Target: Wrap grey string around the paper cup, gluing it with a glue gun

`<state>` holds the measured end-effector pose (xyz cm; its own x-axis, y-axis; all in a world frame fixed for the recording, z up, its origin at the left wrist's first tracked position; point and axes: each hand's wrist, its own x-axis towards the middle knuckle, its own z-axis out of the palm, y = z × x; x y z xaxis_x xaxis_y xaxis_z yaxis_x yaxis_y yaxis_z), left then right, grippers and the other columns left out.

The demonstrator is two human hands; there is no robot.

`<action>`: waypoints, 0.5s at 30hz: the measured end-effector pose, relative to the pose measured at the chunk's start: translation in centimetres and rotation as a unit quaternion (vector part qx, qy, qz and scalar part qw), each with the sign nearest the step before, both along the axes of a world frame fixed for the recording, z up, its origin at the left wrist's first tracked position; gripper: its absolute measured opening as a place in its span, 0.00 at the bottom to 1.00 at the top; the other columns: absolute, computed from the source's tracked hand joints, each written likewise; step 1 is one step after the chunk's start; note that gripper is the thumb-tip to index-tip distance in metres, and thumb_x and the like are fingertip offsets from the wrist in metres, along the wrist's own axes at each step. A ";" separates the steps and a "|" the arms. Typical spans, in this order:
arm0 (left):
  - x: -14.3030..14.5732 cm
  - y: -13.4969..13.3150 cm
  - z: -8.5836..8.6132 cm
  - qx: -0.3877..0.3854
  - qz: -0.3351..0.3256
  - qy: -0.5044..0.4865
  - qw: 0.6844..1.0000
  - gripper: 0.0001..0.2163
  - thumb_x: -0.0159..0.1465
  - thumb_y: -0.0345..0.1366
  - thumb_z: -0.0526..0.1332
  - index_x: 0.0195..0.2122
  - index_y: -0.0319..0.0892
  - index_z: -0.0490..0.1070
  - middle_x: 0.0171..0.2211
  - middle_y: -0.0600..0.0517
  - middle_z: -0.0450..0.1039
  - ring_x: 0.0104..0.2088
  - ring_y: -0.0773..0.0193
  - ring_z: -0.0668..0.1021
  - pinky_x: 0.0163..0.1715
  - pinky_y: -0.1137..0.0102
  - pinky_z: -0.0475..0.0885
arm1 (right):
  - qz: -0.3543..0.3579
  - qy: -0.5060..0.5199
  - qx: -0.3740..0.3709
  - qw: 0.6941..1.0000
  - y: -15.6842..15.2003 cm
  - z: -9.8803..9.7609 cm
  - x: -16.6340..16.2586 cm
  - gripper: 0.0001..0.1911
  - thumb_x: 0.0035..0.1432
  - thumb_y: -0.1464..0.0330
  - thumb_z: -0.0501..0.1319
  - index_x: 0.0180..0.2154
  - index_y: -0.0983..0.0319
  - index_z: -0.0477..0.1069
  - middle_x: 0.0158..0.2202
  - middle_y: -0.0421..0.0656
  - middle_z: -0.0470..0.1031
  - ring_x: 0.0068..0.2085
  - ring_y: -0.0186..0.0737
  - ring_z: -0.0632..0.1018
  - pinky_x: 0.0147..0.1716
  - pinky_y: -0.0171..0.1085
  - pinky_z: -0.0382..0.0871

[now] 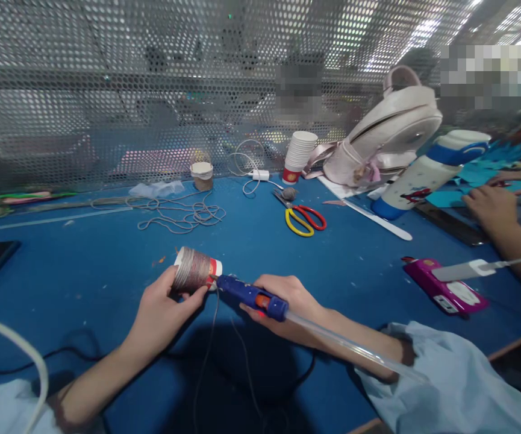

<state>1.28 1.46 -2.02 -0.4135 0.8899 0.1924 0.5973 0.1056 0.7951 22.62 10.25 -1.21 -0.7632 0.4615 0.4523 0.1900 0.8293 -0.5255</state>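
My left hand (163, 310) grips a paper cup wrapped in grey string (194, 270), held on its side just above the blue table (84, 265). My right hand (287, 298) is closed round a blue glue gun (251, 295) with a clear glue stick (346, 345) trailing back over my forearm. The gun's nozzle touches the cup near its red-banded end. A thin string hangs down from the cup toward me.
Loose string (179, 214), a wrapped cup (202, 175), a stack of paper cups (299, 155), scissors (303, 217), a white charger (260, 175), a pink bag (391, 135) and a bottle (427, 172) lie beyond. Another person's hands (495, 205) work at right, near a magenta phone (445, 289).
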 end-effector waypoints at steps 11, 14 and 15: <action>0.0 0.0 0.1 0.008 -0.011 -0.019 1.000 0.09 0.54 0.40 0.64 0.35 0.44 0.74 0.30 0.53 0.77 0.30 0.61 0.77 0.31 0.69 0.72 | 0.021 -0.002 0.027 0.999 0.0 -0.2 0.2 0.07 0.58 0.66 0.59 0.31 0.63 0.67 0.24 0.39 0.72 0.23 0.30 0.70 0.23 0.29 0.61; -0.2 0.0 0.0 0.004 -0.020 -0.024 1.000 0.10 0.54 0.40 0.64 0.36 0.44 0.74 0.31 0.53 0.78 0.31 0.61 0.78 0.32 0.69 0.72 | 0.033 -0.007 0.035 0.999 -0.1 -0.2 0.3 0.07 0.58 0.65 0.58 0.31 0.63 0.67 0.24 0.39 0.72 0.22 0.30 0.70 0.22 0.30 0.59; -0.2 0.0 0.0 0.004 -0.020 -0.023 1.000 0.10 0.54 0.40 0.64 0.36 0.44 0.74 0.32 0.53 0.78 0.31 0.61 0.78 0.33 0.68 0.73 | 0.031 -0.010 0.036 0.999 -0.1 -0.1 0.3 0.07 0.58 0.65 0.58 0.31 0.63 0.67 0.24 0.39 0.72 0.22 0.30 0.70 0.22 0.30 0.59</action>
